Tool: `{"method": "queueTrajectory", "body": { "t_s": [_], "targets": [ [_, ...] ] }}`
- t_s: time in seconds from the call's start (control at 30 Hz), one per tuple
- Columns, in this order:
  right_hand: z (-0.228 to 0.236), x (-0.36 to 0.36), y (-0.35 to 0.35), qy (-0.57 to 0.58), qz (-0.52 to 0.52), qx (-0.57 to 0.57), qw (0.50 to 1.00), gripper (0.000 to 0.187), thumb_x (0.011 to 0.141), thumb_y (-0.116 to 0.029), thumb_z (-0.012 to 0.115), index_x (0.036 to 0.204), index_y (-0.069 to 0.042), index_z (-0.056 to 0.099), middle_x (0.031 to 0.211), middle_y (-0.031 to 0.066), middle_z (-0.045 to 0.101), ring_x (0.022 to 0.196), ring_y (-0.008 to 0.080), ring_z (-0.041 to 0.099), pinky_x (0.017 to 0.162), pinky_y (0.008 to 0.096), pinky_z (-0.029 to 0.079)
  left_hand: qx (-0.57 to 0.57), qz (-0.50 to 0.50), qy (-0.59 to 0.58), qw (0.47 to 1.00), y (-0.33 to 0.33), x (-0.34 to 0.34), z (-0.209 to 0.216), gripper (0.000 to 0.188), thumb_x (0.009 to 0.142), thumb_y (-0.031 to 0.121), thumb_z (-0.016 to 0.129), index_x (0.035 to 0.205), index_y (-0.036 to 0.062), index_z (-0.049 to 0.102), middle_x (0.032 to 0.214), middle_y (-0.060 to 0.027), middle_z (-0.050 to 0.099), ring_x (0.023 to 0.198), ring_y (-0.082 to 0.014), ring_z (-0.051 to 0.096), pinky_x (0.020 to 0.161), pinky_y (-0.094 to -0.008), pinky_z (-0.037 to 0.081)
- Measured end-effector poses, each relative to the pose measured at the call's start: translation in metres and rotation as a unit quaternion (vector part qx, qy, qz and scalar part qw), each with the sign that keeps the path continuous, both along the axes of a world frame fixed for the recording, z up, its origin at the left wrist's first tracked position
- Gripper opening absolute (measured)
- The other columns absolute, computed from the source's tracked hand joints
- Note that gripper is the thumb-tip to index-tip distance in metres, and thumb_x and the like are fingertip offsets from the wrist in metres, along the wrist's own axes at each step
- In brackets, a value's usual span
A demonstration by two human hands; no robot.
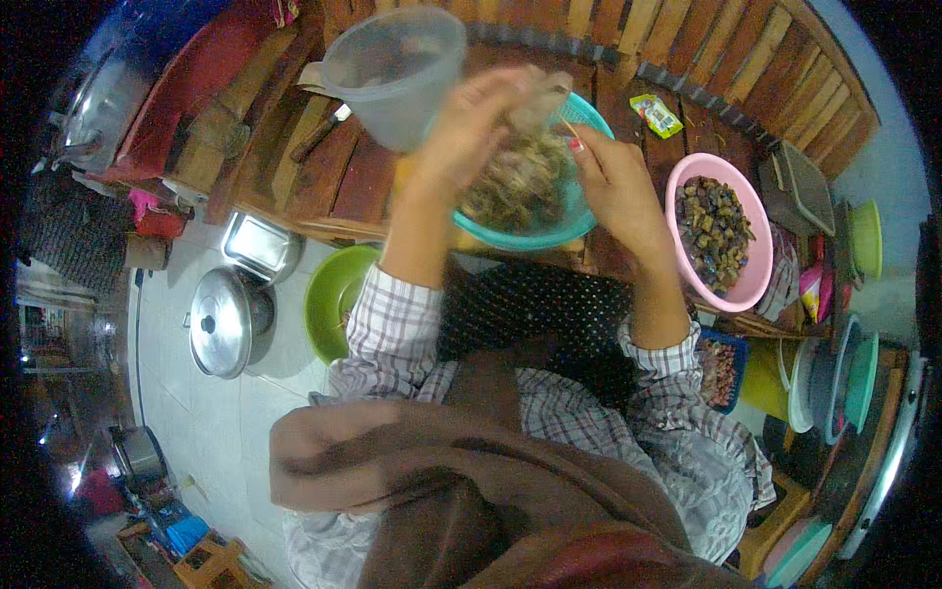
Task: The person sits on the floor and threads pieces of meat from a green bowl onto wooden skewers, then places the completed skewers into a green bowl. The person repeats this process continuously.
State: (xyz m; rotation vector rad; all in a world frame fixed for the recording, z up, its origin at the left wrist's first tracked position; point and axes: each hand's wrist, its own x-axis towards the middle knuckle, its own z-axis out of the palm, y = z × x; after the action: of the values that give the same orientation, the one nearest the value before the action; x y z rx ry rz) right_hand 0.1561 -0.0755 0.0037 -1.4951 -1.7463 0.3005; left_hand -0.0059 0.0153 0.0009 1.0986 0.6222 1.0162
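A teal basin [520, 242] stands before me on the wooden table, holding a heap of limp, pale brown food pieces [515, 187] whose kind I cannot make out. Over its left side is my left hand [476, 123], smeared by motion, its fingers closed on a pale, soft piece [538, 103] of similar look. At the basin's right rim my right hand [613, 172] pinches a thin wooden skewer [568, 126] between thumb and fingers. The skewer's tip points up toward the pale piece; whether it pierces it cannot be seen.
Right of the teal basin sits a pink basin [675, 211] of dark chopped pieces. A translucent bucket [392, 108], a knife [322, 133] and a small yellow-green packet [655, 116] lie about the table [358, 182]. Below left are a green basin [324, 285] and a lidded pot [218, 319].
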Motion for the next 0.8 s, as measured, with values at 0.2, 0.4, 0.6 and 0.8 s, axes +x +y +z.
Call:
{"method": "queueTrajectory", "body": {
  "t_s": [0.2,0.4,0.6,0.8],
  "targets": [
    [0.003,0.006,-0.003,0.027,0.036,-0.033,0.998,0.028,0.096,-0.018,0.050,0.116,-0.003,0.063,0.060,0.0126,0.049,0.054,0.0143,0.048,0.053,0.0323,0.040,0.102,-0.008,0.017,0.995,0.006,-0.004,-0.003,0.025,0.086,0.020,0.068,0.106,0.0057,0.066,0.099,-0.0016,0.067,0.088,-0.0108,0.061,0.077,-0.0236,0.048],
    [0.000,0.008,0.000,0.007,0.039,-0.040,0.998,0.026,0.095,-0.016,0.051,0.111,-0.002,0.065,0.066,0.0116,0.057,0.059,0.0128,0.052,0.057,0.0305,0.042,0.118,-0.025,0.002,0.993,0.014,-0.007,-0.011,0.024,0.088,0.017,0.065,0.108,0.0038,0.061,0.100,-0.0039,0.064,0.093,-0.0135,0.060,0.081,-0.0273,0.049],
    [-0.001,0.005,0.003,0.083,0.014,0.045,0.995,0.023,0.091,-0.010,0.054,0.107,0.001,0.066,0.078,0.0096,0.067,0.069,0.0105,0.058,0.067,0.0255,0.047,0.134,0.069,0.028,0.988,0.014,-0.008,-0.011,0.024,0.088,0.014,0.064,0.109,0.0019,0.062,0.101,-0.0059,0.066,0.091,-0.0138,0.062,0.081,-0.0269,0.050],
    [0.006,-0.004,-0.004,0.023,-0.031,0.040,0.998,0.023,0.088,-0.005,0.056,0.107,-0.002,0.068,0.075,0.0153,0.065,0.064,0.0114,0.057,0.062,0.0282,0.045,0.195,0.113,0.114,0.967,0.010,-0.007,-0.007,0.021,0.086,0.007,0.062,0.105,0.0009,0.067,0.096,-0.0074,0.070,0.083,-0.0116,0.063,0.073,-0.0259,0.051]
  ]
}}
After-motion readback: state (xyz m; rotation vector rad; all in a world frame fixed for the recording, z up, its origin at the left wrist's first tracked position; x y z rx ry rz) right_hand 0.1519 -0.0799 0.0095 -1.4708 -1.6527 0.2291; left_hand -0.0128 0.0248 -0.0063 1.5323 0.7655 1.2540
